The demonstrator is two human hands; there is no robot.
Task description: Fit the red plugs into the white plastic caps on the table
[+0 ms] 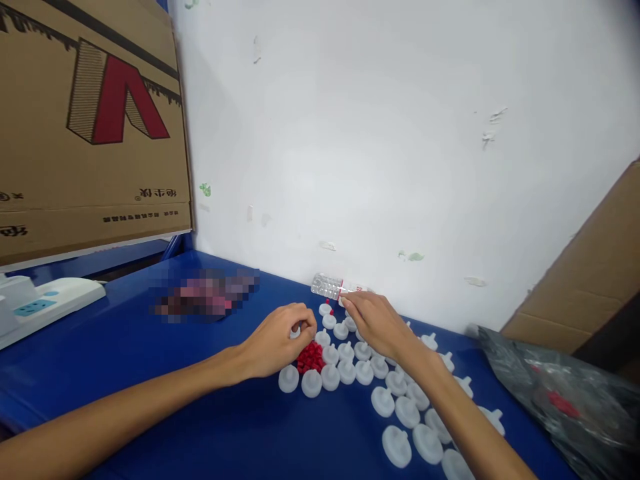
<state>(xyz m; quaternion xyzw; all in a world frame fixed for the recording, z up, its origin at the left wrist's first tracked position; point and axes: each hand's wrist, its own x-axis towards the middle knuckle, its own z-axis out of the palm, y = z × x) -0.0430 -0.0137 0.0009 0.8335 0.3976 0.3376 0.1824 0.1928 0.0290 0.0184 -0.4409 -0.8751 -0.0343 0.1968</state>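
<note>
My left hand (281,339) is curled, with thumb and fingers drawn together just above a heap of small red pieces (311,359). Part of a white disc (295,331) shows at the curled fingers; whether it is gripped or lies behind them I cannot tell. My right hand (375,322) reaches over the spread of white discs with short stems (364,372), palm down, its fingers stretched to the left. The fingertips are close to a clear plastic bottle (327,286) lying on its side. Two loose red bits (331,311) lie near a white disc, left of those fingertips.
The blue table (240,427) meets a white wall (350,147). At the left are a white power strip (55,303), a large printed carton (90,167) and a blurred-out item (207,295). On the right lie a dark plastic bag (575,393) and a leaning cardboard piece (575,267).
</note>
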